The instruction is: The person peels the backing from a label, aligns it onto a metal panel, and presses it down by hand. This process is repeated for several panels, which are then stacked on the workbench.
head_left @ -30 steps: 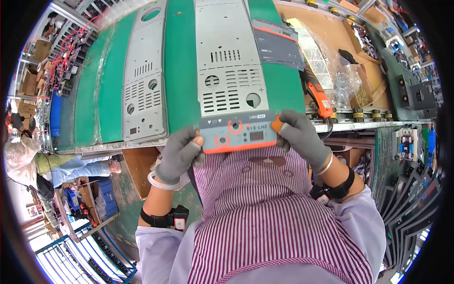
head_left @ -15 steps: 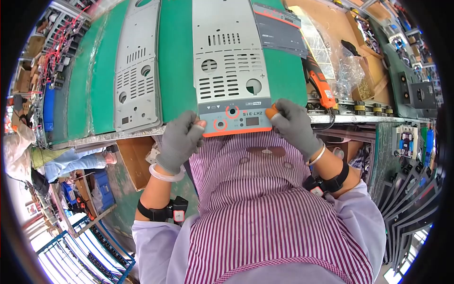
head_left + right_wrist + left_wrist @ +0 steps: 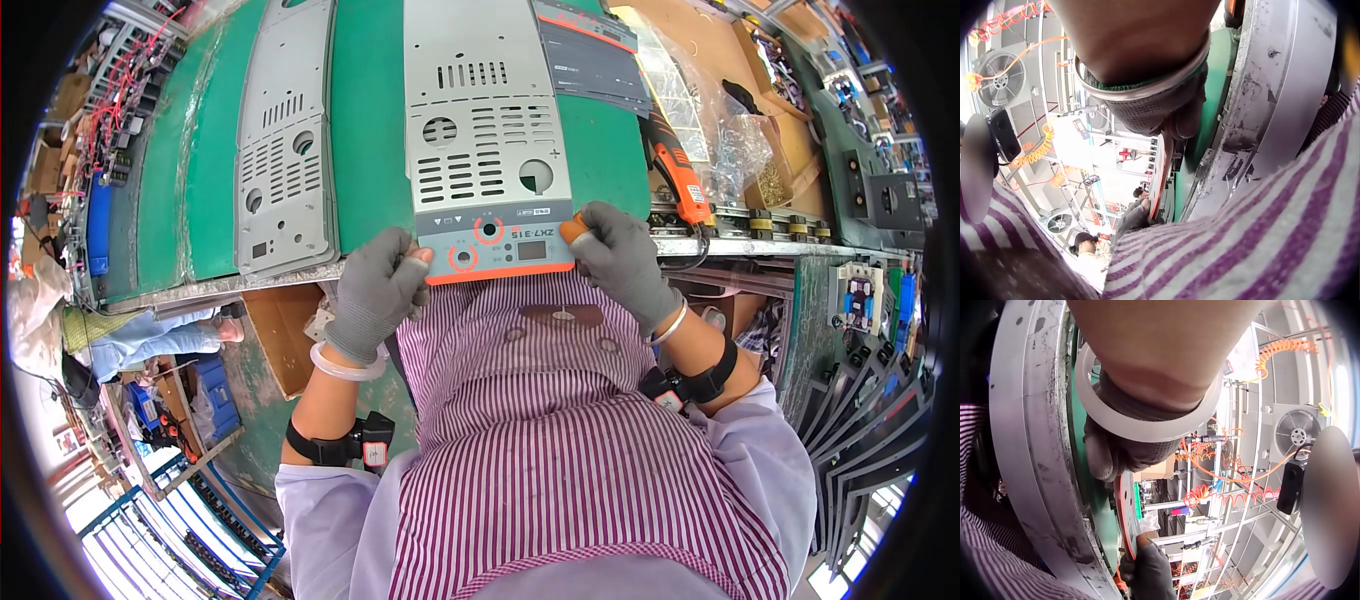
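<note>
Both gloved hands pinch the ends of a grey panel with an orange edge (image 3: 520,248), marked ZX7-315, at the table's front edge. The left hand (image 3: 375,292) grips its left end, a bare thumb tip showing; the right hand (image 3: 625,262), with an orange-covered finger, grips the right end. Directly behind the panel lies a slotted metal plate (image 3: 485,120). In the left wrist view the left hand (image 3: 1125,450) holds the panel (image 3: 1126,509) on edge. The right wrist view shows the right hand (image 3: 1160,112) at the panel's other end (image 3: 1161,169).
More slotted plates (image 3: 285,150) lie at the left on the green table (image 3: 370,120). Dark panels (image 3: 595,70) are at the back right, beside an orange power tool (image 3: 683,190) and clear plastic (image 3: 735,150). A person's legs (image 3: 150,342) show at the far left.
Both hands and the panel have moved up in the head view, toward the table; its face with the round holes now shows more squarely. The grip is the same.
</note>
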